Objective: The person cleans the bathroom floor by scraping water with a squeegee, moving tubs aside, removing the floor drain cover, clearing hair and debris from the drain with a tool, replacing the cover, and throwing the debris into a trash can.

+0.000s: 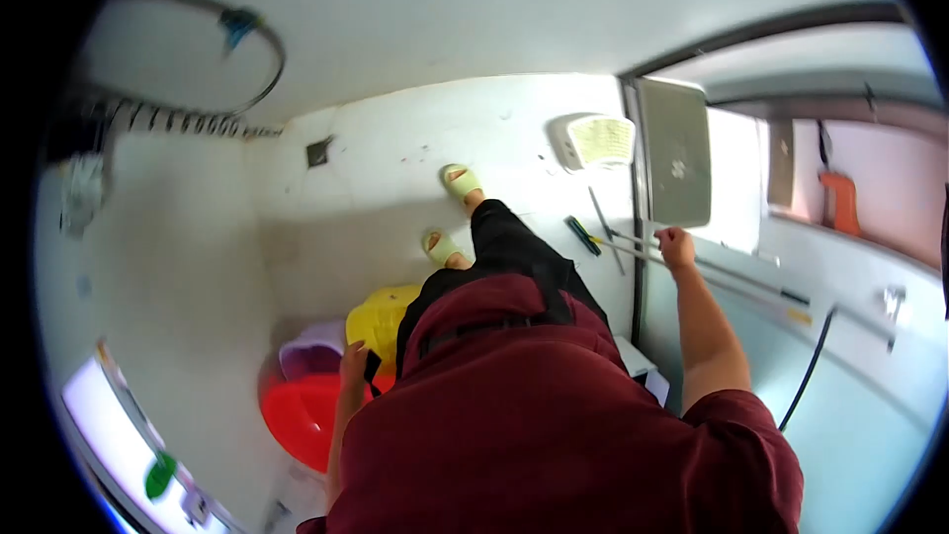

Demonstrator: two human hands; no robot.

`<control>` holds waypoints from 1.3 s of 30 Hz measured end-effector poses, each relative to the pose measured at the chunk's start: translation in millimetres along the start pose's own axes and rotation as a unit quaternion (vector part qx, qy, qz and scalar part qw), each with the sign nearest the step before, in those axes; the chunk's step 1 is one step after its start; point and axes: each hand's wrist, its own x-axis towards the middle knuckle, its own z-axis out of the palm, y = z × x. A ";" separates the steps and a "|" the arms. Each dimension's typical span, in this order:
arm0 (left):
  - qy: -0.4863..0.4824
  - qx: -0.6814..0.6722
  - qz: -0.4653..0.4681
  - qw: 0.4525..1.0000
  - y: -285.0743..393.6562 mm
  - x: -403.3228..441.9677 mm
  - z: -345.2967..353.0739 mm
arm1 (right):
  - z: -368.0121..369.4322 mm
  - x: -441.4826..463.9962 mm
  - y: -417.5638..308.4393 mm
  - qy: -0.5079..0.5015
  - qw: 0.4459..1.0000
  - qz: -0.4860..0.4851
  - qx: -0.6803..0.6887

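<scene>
My right hand (676, 248) is closed around the pale pole of a squeegee (732, 280), with the pole showing on both sides of the fist. The squeegee's dark, thin blade rests on the floor near a green-headed brush (584, 235). The brush's long handle runs just beside the same fist. My left hand (353, 360) hangs low at my side with nothing visible in it, though its fingers are slightly blurred. Beneath and beside it are a yellow basin (380, 320), a purple basin (312, 348) and a red basin (304, 417). A black strap shows next to that hand.
My feet in light green slippers (460, 180) stand on the white floor (376, 188). A floor drain (318, 151) lies ahead on the left. A pale slatted bath stool (600, 141) and a grey mat (677, 153) are by the door frame. A coiled hose (198, 123) hangs at left.
</scene>
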 end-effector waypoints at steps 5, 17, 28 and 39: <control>-0.016 0.337 0.078 0.938 58.1 5.1 -61.9 | 34.0 -163.7 141.8 -0.011 0.983 0.171 0.069; -0.118 0.248 0.150 0.950 218.4 -4.9 90.4 | 5.1 -149.6 258.7 0.284 0.829 0.254 0.410; -0.210 0.303 0.219 0.903 190.2 -22.7 216.0 | -178.8 8.0 295.9 0.262 0.598 0.351 0.671; -0.161 0.361 0.163 0.904 135.6 -34.7 187.3 | -199.1 -1.9 227.1 0.212 0.817 0.196 0.499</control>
